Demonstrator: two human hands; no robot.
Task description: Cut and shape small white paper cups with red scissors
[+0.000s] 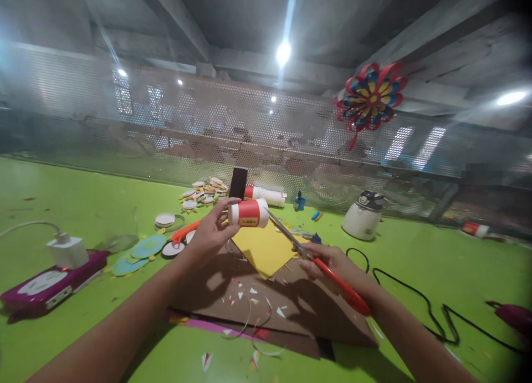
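The left hand (213, 229) holds the cup (249, 213) up over the yellow paper (266, 250), the right hand (339, 261) grips the scissors (338, 283), and I think the cup is light and squashes easily, so it's best held softly around its side.

Green tabletop (419, 241) beneath purple power strip (56, 284), white appliance (361, 221).

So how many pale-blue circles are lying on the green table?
2. The first circle lies to the left of the left hand; the second circle is right by it, nearer the purple power strip. Others could be hidden underneath.
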